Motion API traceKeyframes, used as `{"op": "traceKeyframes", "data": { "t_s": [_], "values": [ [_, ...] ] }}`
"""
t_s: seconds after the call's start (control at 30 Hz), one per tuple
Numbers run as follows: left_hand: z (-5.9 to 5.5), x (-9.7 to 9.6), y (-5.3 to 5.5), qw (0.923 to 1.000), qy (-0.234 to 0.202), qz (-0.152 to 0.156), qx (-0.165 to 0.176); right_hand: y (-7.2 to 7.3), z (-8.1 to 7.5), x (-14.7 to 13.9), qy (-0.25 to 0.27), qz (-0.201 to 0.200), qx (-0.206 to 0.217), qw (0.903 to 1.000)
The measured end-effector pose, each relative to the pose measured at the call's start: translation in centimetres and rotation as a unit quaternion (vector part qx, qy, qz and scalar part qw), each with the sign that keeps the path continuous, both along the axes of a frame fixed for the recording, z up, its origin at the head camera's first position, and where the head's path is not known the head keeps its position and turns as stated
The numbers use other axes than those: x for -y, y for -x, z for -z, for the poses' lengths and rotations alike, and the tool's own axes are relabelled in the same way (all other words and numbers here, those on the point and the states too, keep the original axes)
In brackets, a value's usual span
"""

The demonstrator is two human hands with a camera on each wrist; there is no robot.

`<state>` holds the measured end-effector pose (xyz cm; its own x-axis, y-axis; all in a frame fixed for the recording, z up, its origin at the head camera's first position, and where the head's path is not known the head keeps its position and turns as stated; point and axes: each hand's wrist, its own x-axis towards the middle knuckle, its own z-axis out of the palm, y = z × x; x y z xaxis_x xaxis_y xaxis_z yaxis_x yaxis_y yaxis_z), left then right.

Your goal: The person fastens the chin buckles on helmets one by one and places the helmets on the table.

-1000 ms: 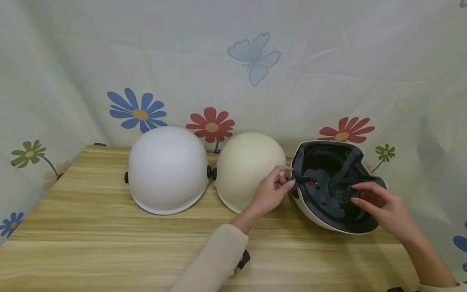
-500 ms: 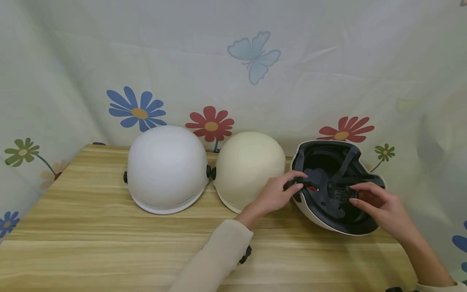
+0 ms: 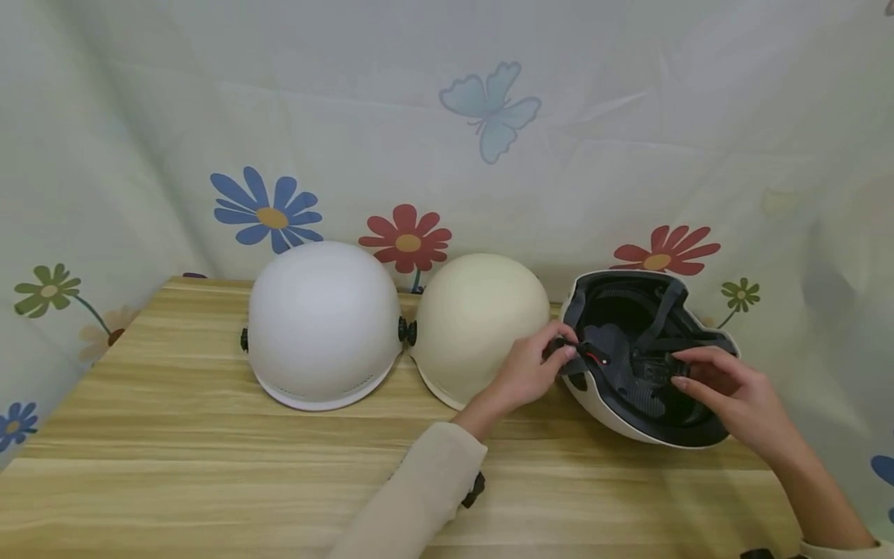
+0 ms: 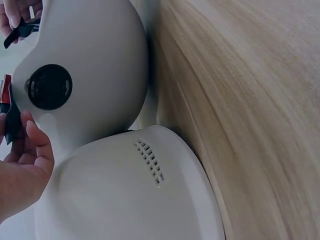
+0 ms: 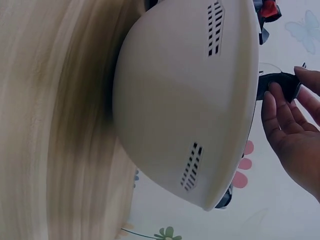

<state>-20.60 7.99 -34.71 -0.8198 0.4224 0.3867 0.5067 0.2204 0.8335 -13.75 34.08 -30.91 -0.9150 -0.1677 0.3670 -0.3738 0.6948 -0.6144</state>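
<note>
An upturned off-white helmet lies at the table's right, its black lining facing up. At its left rim my left hand pinches a black chin strap between thumb and fingers; a red-marked buckle part shows just beyond the fingertips. Over the helmet's right side, my right hand pinches another black strap end, raised above the rim in the right wrist view. The two strap ends are apart. A round black knob sits on the shell's side.
A white helmet and a cream helmet stand dome up, side by side, left of the upturned one. They rest on a wood-grain table. A flower-printed curtain hangs right behind.
My left hand has moved slightly right and up to the helmet's rim, bringing the strap and its red-marked buckle part over the opening. My right hand stays nearly still.
</note>
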Motion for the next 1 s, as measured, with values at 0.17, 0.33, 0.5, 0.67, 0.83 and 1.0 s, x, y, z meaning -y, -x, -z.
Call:
{"op": "traceKeyframes", "data": {
  "t_s": [0.17,0.33,0.5,0.67,0.83,1.0],
  "values": [
    [-0.5,-0.1,0.2,0.9994,-0.030,-0.017,-0.001,0.3,-0.5,0.0,0.007,0.008,-0.007,0.9999],
    [-1.3,0.1,0.4,0.9988,-0.040,-0.025,-0.012,0.6,-1.8,0.2,0.020,0.009,-0.036,0.9991],
    [-2.1,0.3,0.3,0.9977,-0.062,-0.027,-0.006,0.9,-3.7,0.9,0.008,0.009,-0.067,0.9977],
    [-2.5,0.5,0.2,0.9959,-0.086,-0.025,0.000,1.0,-5.2,2.3,-0.013,-0.010,-0.096,0.9952],
    [-2.8,0.8,0.1,0.9955,-0.094,-0.012,-0.001,0.9,-5.3,3.9,-0.039,-0.047,-0.117,0.9912],
    [-2.8,0.8,0.0,0.9942,-0.104,0.000,0.025,1.0,-4.7,4.5,-0.029,-0.063,-0.111,0.9914]
  ]
}}
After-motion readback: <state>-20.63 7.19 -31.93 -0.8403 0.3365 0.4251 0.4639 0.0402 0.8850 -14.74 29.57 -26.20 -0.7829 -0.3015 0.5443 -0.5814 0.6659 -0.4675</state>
